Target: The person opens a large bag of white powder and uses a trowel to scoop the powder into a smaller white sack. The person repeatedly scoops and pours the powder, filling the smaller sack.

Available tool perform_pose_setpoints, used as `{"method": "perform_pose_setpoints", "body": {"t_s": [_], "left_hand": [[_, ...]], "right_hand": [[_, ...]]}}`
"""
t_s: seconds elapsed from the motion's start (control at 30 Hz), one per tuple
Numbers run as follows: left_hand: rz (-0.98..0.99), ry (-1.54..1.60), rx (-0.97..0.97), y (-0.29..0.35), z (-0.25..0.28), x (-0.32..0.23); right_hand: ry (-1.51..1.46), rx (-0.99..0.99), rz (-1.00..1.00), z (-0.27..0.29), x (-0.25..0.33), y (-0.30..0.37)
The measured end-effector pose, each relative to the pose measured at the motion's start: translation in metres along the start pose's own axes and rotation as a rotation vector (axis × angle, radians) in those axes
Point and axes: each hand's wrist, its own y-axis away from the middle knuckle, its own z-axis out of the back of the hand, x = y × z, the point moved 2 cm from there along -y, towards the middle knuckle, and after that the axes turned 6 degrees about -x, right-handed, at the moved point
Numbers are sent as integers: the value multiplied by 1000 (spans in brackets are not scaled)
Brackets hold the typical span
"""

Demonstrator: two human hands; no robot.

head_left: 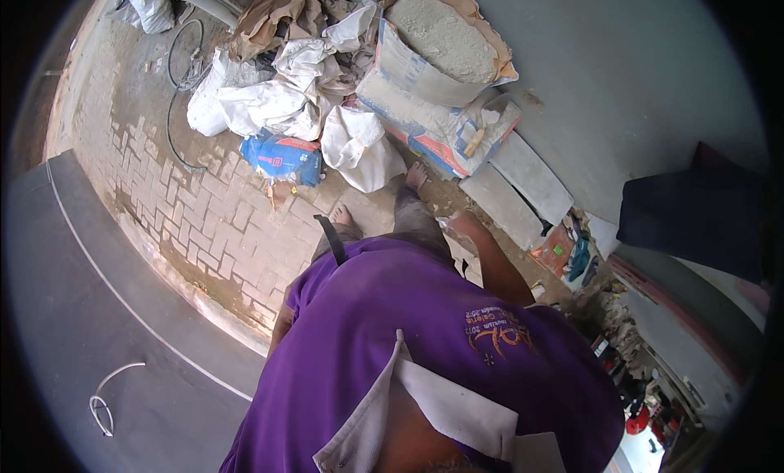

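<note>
My right hand [464,225] hangs at my side, in front of my right hip. Its fingers look closed around a small pale thing [446,223] too unclear to name. Only a sliver of my left arm [282,326] shows beside the purple shirt, and the left hand is hidden behind my body. Ahead stands a torn-open paper bag [425,85] full of grey powder [441,36]. It rests against another powder-dusted bag [408,118], on which lies a small tool with a wooden handle [474,142].
Crumpled white sacks [269,106] and brown paper [265,20] are heaped ahead. A blue bag [282,157] lies before them. Pale slabs [498,199] lean by the grey wall [621,73]. A hose [169,106] crosses the brick paving [188,187]. A dark surface [90,310] is left.
</note>
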Motion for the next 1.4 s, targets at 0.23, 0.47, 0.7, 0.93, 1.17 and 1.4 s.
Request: {"method": "perform_pose_setpoints", "body": {"t_s": [0.23,0.47,0.7,0.93,1.17,1.4], "left_hand": [[313,-737,14,-103,28,-2],[63,-646,-471,-427,-34,-11],[202,-395,-327,-591,-111,36],[294,28,-391,-542,-131,103],[485,640,-416,-487,-127,135],[365,421,-132,-453,-148,109]], "right_hand": [[8,-37,-58,98,62,-113],[-206,-94,-82,64,210,-254],[-98,-132,-68,-27,257,-356],[126,-41,16,-93,147,-315],[-244,-33,-176,-59,102,-267],[-267,26,-291,-65,143,-287]]}}
